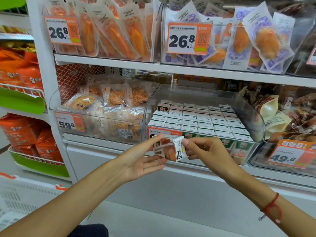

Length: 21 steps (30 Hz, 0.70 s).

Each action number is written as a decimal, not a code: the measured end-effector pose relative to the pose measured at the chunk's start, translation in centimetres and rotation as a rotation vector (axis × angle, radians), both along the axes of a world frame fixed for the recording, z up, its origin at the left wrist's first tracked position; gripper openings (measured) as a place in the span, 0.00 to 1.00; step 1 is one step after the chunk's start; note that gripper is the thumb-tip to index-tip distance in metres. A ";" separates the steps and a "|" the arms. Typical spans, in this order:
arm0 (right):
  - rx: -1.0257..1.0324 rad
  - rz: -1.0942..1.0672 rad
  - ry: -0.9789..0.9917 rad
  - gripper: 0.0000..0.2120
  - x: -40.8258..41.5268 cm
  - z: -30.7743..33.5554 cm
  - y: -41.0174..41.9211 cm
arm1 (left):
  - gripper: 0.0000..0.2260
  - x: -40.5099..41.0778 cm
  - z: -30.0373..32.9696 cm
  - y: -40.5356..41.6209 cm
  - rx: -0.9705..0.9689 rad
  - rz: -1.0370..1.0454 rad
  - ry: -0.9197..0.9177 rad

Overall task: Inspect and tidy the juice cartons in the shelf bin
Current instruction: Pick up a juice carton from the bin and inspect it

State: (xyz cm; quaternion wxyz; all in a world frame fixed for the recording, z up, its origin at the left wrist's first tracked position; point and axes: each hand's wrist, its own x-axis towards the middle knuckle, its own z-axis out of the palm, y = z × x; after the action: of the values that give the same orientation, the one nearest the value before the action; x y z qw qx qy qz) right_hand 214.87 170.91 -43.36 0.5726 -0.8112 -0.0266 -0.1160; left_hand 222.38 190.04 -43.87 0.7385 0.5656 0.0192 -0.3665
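A small juice carton (171, 147), white with orange fruit print, is tilted on its side in front of the clear shelf bin (248, 106). My right hand (203, 148) pinches its right end with thumb and fingers. My left hand (145, 156) touches its left end with thumb and index tip, the other fingers straight beneath it. Inside the bin stand several tidy rows of juice cartons (201, 120), white tops up, green fronts showing through the bin's front wall. One carton at the back left (163, 106) stands a little higher than the rows.
Left of the bin is a clear bin of snack packets (106, 108) with a 59.8 price tag (69, 123). To the right sits a bin of brown packets (290, 113) tagged 49.8. Bins of packets fill the shelf above (171, 67). A white basket (25, 195) stands at lower left.
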 end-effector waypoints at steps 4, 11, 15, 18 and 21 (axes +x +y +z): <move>0.096 0.030 0.140 0.18 0.1 0.4 -0.6 | 0.31 -0.3 0.3 -0.2 -0.056 0.045 -0.122; 0.217 0.106 0.211 0.24 -0.1 0.7 -1.1 | 0.28 -1.1 0.4 -0.7 -0.059 0.064 -0.555; 0.159 -0.007 0.042 0.23 -0.2 0.8 -0.7 | 0.33 -1.0 0.2 -0.8 -0.184 0.017 -0.506; -0.001 -0.158 -0.150 0.24 -0.3 0.8 -0.2 | 0.31 -1.0 0.3 -0.9 -0.280 0.012 -0.392; -0.281 -0.267 -0.327 0.26 -0.4 0.5 0.5 | 0.26 -1.6 0.5 -1.3 -0.253 -0.010 -0.448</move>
State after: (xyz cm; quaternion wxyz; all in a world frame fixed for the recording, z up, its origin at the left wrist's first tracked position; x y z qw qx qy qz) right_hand 214.48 171.40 -42.88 0.4219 -0.8496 -0.0274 -0.3152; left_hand 220.77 188.74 -43.33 0.7873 0.5359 -0.1938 -0.2353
